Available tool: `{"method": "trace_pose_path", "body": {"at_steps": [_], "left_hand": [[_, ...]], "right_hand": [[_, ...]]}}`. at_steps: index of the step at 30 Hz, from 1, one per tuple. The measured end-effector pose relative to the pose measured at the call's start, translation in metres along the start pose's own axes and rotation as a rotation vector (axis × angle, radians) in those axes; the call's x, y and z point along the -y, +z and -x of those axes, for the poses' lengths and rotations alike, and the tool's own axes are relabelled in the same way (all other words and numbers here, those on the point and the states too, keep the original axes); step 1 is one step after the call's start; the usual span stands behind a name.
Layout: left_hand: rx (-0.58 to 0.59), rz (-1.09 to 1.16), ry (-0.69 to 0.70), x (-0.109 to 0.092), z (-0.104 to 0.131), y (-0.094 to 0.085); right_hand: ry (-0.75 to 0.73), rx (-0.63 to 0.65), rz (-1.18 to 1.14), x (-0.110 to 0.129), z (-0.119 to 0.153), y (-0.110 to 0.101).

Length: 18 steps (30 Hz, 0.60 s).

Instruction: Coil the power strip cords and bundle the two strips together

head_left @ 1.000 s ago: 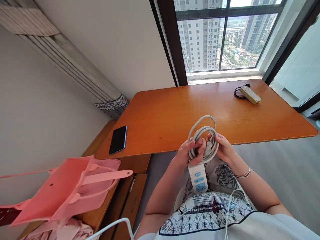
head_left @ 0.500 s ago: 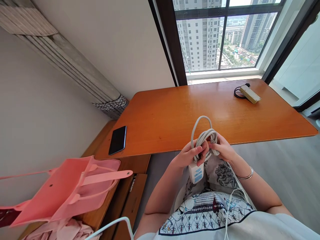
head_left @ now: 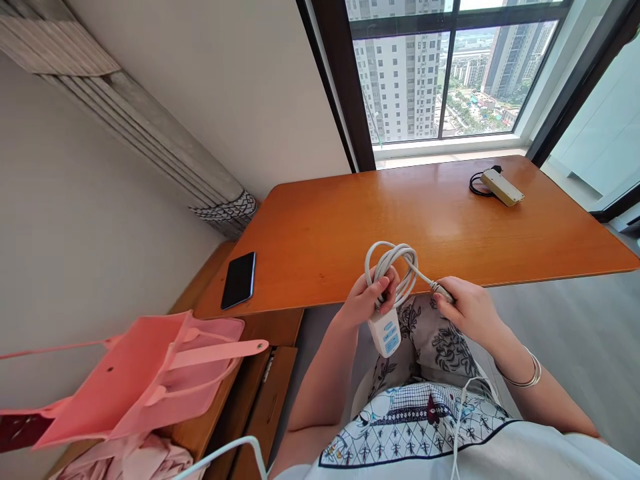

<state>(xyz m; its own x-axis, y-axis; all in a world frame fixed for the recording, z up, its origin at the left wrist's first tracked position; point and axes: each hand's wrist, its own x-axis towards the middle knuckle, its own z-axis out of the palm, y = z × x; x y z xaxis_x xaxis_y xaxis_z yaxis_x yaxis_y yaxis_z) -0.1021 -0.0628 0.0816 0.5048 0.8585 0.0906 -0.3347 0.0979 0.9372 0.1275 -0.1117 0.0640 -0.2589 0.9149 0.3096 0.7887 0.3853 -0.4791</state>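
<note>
My left hand (head_left: 373, 295) is closed round a coiled white cord (head_left: 406, 257) just in front of the table's near edge. Below that hand hangs a white power strip (head_left: 386, 335) with blue-marked sockets, tilted over my lap. My right hand (head_left: 467, 308) grips the plug (head_left: 443, 291) at the cord's end, and a short stretch of cord runs straight from the coil to it. Most of the plug is hidden by my fingers.
On the wooden table (head_left: 320, 227) a black phone (head_left: 239, 280) lies at the left. A beige power strip with a black cord (head_left: 503, 186) rests at the far right. A pink bag (head_left: 135, 373) stands lower left, above pink cloth (head_left: 125, 460). Behind the table is a window (head_left: 415, 87).
My right hand has moved right, away from the coil, drawing the plug end out of it. My left hand has shifted slightly left with the coil and power strip.
</note>
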Motion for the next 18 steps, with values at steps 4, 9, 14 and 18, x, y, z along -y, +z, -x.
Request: {"method": "trace_pose_path", "body": {"at_steps": [4,9,14,18], "left_hand": [[-0.020,0.214,0.082,-0.012,0.004,-0.011],[0.147,0.354,0.024,-0.009,0.006,-0.005],[0.098,0.416,-0.031,0.002,0.002,0.002],[0.097,0.402,-0.068,0.008,-0.001,-0.001]], "right_hand": [[-0.091,-0.178,0.133,-0.030,0.003,0.000],[-0.083,-0.073,0.105,-0.039,-0.004,0.009],[-0.025,0.144,-0.352,-0.018,-0.005,0.018],[0.053,0.064,-0.595,-0.004,-0.006,0.017]]}}
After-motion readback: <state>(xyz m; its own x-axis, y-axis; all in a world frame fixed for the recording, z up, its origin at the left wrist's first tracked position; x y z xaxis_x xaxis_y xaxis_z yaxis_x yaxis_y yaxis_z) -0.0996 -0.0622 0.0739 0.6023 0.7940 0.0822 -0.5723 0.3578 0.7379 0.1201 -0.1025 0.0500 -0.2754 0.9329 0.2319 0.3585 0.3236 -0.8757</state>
